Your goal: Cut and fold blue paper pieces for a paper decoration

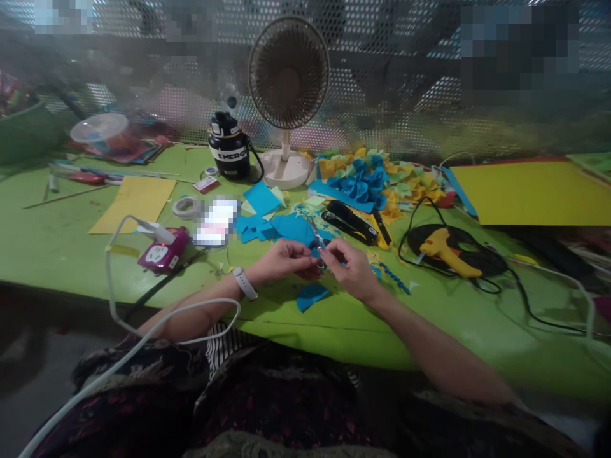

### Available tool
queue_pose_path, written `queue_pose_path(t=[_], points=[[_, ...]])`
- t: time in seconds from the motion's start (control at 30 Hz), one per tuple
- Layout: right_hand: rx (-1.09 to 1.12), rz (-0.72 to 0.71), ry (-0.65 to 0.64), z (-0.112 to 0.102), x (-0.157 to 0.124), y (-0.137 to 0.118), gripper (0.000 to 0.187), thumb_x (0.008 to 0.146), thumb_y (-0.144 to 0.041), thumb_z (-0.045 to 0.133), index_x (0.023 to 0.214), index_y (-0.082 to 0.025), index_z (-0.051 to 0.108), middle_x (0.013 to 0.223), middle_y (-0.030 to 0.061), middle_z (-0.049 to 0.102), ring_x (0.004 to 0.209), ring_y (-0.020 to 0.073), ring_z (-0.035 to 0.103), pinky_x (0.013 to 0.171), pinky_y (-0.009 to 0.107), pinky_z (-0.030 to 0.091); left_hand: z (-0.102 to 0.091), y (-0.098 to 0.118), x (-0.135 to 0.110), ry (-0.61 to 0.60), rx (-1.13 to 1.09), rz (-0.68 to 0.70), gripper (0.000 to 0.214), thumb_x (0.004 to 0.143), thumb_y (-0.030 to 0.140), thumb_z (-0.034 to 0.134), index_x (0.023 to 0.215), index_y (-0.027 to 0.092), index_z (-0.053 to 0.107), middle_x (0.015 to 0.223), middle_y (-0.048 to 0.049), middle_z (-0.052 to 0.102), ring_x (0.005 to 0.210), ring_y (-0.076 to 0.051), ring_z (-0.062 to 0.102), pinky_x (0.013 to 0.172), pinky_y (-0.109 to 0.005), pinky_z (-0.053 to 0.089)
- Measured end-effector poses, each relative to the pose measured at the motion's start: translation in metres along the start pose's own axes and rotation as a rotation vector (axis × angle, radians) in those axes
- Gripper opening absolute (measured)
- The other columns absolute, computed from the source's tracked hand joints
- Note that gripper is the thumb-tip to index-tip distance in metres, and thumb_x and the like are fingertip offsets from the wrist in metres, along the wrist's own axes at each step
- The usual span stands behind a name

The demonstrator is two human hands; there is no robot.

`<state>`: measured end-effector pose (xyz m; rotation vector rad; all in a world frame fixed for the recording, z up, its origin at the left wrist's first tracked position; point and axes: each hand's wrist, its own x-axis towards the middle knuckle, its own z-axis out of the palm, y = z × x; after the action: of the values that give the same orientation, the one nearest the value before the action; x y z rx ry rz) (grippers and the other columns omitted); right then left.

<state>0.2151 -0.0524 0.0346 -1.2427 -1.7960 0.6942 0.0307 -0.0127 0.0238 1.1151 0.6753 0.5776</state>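
Head view: the left hand (286, 262) and right hand (351, 270) meet above the green table (382, 324), close together with their fingers curled. The left fingers (305, 259) pinch a small piece of blue paper (315, 252), which sits at the fingertips between both hands. The right fingers (331, 254) appear closed around the handles of small steel scissors (315, 232), whose blades point away past the fingertips, though the exact grip is partly hidden. Just beyond the fingers lie blue paper scraps (286, 229) and a black stapler (348, 222). A blue paper semicircle (312, 297) lies just below them on the table, and a yellow glue gun (449, 251) sits well to their right.
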Motion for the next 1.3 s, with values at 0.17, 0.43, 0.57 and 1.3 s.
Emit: queue_pose_path(t=[0.17,0.43,0.57,1.3], points=[[0.025,0.028,-0.014,0.000,0.000,0.001,0.033,0.092,-0.048,0.055,0.072,-0.023,0.050,0.061,-0.0024,0.050,0.054,0.0129,0.044,0.053,0.029,0.035,-0.001,-0.002,0.000,-0.005,-0.007,-0.007,0.040,0.067,0.041,0.086,0.070,0.009,0.061,0.076,-0.0092,0.075,0.070,-0.016,0.074,0.071,-0.032,0.062],[0.030,0.073,-0.102,-0.001,0.001,0.002,0.029,0.093,-0.046,0.053,0.074,-0.023,0.050,0.058,-0.0039,0.048,0.052,0.0125,0.043,0.053,0.028,0.034,-0.002,-0.001,0.000,-0.001,0.021,0.003,0.042,0.066,0.045,0.085,0.069,0.009,0.062,0.074,-0.0084,0.075,0.068,-0.016,0.074,0.066,-0.027,0.061],[0.019,0.049,-0.105,-0.002,0.001,0.001,0.030,0.094,-0.046,0.051,0.075,-0.023,0.049,0.058,-0.0040,0.047,0.052,0.0129,0.044,0.054,0.029,0.033,-0.002,0.001,0.000,-0.023,0.010,-0.021,0.045,0.065,0.046,0.085,0.069,0.009,0.061,0.074,-0.0091,0.075,0.067,-0.016,0.074,0.065,-0.026,0.061],[0.188,0.152,-0.253,-0.003,0.005,0.002,0.030,0.095,-0.050,0.046,0.081,-0.023,0.043,0.068,-0.0040,0.052,0.051,0.0107,0.052,0.052,0.026,0.041,-0.002,0.006,-0.001,0.126,0.086,0.087,0.046,0.069,0.054,0.081,0.080,0.012,0.063,0.075,-0.0053,0.073,0.069,-0.016,0.071,0.061,-0.026,0.058]])
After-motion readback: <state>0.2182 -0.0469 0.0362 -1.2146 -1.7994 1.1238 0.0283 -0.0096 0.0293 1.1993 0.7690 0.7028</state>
